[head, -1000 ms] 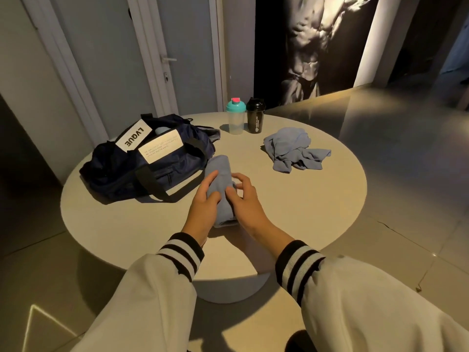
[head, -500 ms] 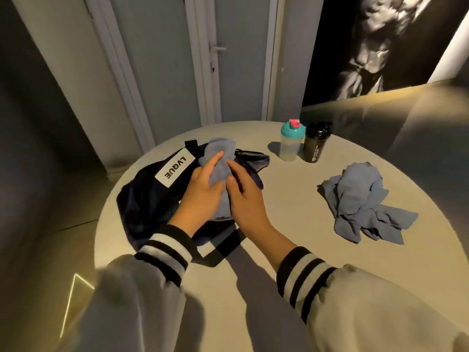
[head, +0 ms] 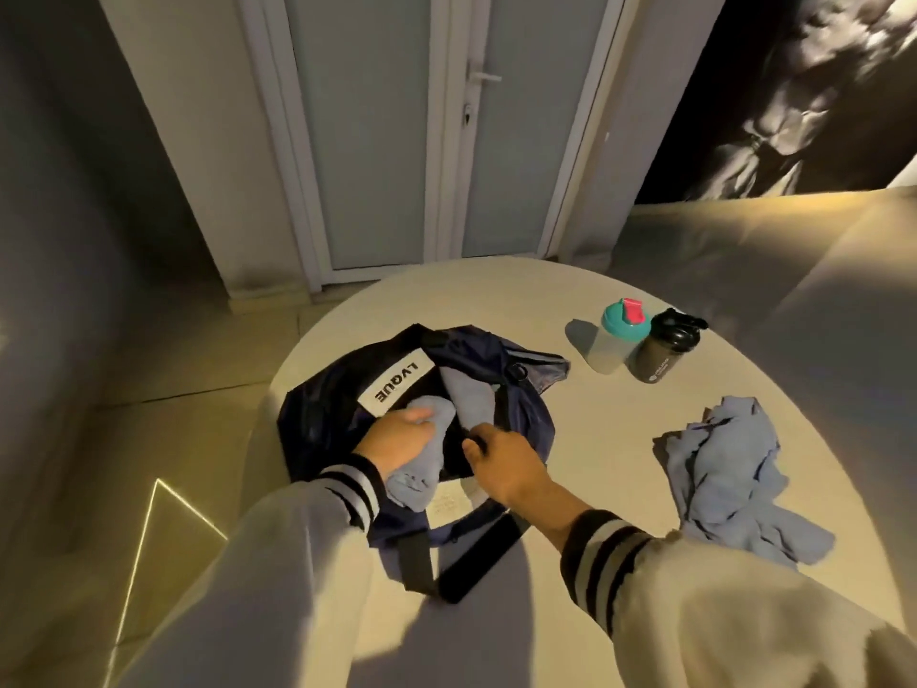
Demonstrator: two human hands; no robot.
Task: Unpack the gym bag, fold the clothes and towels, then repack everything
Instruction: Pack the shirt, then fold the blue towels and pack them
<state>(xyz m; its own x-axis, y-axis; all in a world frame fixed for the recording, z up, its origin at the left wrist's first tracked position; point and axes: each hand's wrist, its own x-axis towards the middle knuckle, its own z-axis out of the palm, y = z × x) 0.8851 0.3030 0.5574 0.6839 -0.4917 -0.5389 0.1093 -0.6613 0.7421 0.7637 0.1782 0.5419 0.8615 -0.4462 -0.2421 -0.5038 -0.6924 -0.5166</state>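
Note:
A navy gym bag (head: pixel 327 414) with a white LVQUE label lies open on the left of the round table (head: pixel 595 399). My left hand (head: pixel 397 441) grips a folded blue towel (head: pixel 422 464) at the bag's opening. Another blue folded piece (head: pixel 469 397) lies inside the bag. My right hand (head: pixel 501 464) grips the near edge of the bag's opening, fingers curled round it. A crumpled blue garment (head: pixel 719 469) lies on the table to the right.
A clear shaker with teal lid (head: pixel 618 337) and a black shaker bottle (head: pixel 665 347) stand at the back of the table. The bag's black strap (head: pixel 446 568) hangs over the near edge. Closed doors stand behind the table.
Both hands carried the folded towel from the table to the bag. My right hand left the towel and took the bag's edge; the left lowers the towel into the opening.

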